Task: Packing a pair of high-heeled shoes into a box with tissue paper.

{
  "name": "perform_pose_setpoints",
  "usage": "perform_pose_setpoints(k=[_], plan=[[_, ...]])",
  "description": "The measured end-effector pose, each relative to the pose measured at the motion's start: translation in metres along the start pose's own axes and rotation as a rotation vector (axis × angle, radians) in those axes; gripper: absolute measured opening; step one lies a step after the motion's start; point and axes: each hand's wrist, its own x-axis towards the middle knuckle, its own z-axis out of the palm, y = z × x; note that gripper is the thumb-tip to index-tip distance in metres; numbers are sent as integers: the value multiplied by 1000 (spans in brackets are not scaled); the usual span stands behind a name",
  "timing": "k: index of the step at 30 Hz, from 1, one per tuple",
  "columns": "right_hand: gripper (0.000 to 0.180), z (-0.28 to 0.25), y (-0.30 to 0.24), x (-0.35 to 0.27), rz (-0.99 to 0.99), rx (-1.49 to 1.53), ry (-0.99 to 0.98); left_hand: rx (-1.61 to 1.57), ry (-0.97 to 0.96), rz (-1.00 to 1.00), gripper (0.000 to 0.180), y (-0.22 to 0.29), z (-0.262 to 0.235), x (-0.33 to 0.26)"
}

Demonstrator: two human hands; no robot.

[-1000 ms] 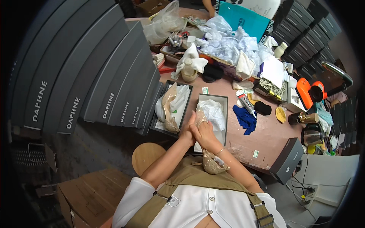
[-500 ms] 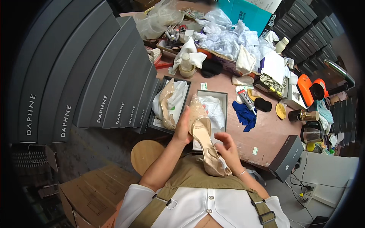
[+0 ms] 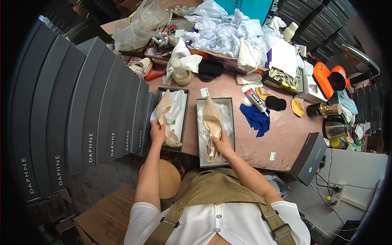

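Note:
Two open dark grey shoeboxes stand at the table's near edge, both lined with white tissue. In the left shoebox [image 3: 186, 110] a beige pointed-toe shoe [image 3: 164, 103] with sparkly dots lies on its side. My left hand [image 3: 158, 132] is closed round the middle of that shoe. Its matching beige shoe [image 3: 212, 113] points away from me over the right shoebox [image 3: 232, 122], sole down, its insole showing. My right hand [image 3: 223, 146] grips this one by its rear part, fingers partly hidden inside the straps.
Stacked dark shoeboxes [image 3: 77, 110] rise along the left. A glue tube [image 3: 256, 101] and a blue cloth [image 3: 257, 119] lie right of the boxes. Behind are a bottle [image 3: 179, 71] and a heap of white tissue [image 3: 228, 32]. A dark lid [image 3: 309, 158] stands at the right edge.
The shoe in my right hand has moved forward from near my body to the right shoebox. My left hand has let go of it and taken hold of the shoe in the left box.

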Motion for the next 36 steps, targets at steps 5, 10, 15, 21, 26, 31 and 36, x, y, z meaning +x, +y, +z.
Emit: perform_pose_setpoints(k=[5, 10, 15, 21, 26, 31, 36], plan=[[42, -9, -22, -23, 17, 350, -84, -658, -192, -46, 34, 21, -25, -33], [38, -46, -74, -74, 72, 510, -225, -961, -522, -70, 36, 81, -44, -116], [44, -77, -64, -98, 53, 445, -303, -980, -700, -23, 45, 97, -31, -152], [43, -93, -64, -120, 37, 407, -266, -871, -755, 60, 45, 97, -34, -155], [43, -95, -66, -128, -48, 321, -224, -828, -746, 87, 43, 94, -36, -156], [44, -96, -70, -129, -153, 77, -112, -799, -720, 51, 43, 96, -38, -159], [47, -98, -74, -130, -214, -134, -4, -770, -649, 55, 42, 95, -38, -162]])
